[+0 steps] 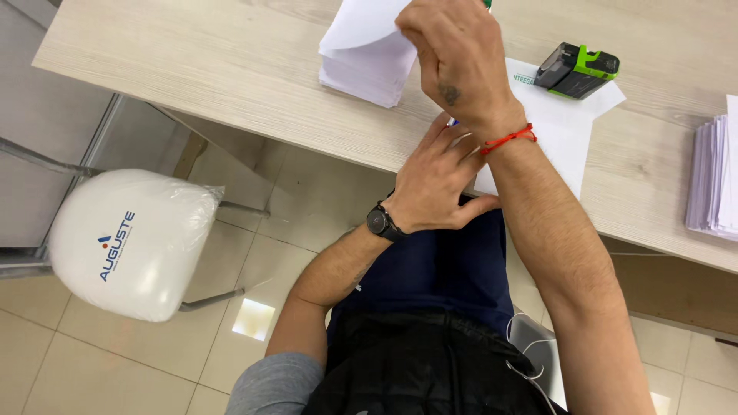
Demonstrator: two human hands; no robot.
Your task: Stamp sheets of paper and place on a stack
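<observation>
- Right hand (460, 61) up over the counter (231, 61), back of hand to camera, red string bracelet (507, 139) on the wrist.
- Right grip closed on the top white sheet (360, 23) of a paper stack (367, 73), pinching it at its edge and lifting it; fingertips hidden behind the hand.
- That stack sits on the light wood counter near its top edge in view, just left of the right hand.
- Left hand (434, 184) lower down, at the near edge of the counter, under the right forearm; black wristwatch (380, 222) on it.
- Left fingers (453, 142) stretched out flat, touching a loose white sheet (565, 134) that hangs slightly over the counter edge; grip apart, clamped on nothing that shows.
- Small blue tip, maybe a pen, peeks by the left fingers; too hidden to tell.
- Black and green stamper (578, 69) rests on that loose sheet, right of the right wrist, apart from both hands.
- Second pile of white paper (715, 177) at the far right of the counter, well apart from the hands.
- White plastic-wrapped chair (127, 242) on the tiled floor (92, 369) to the left, beside the counter.
- Person seated, dark clothes, grey sleeve at the left elbow.
</observation>
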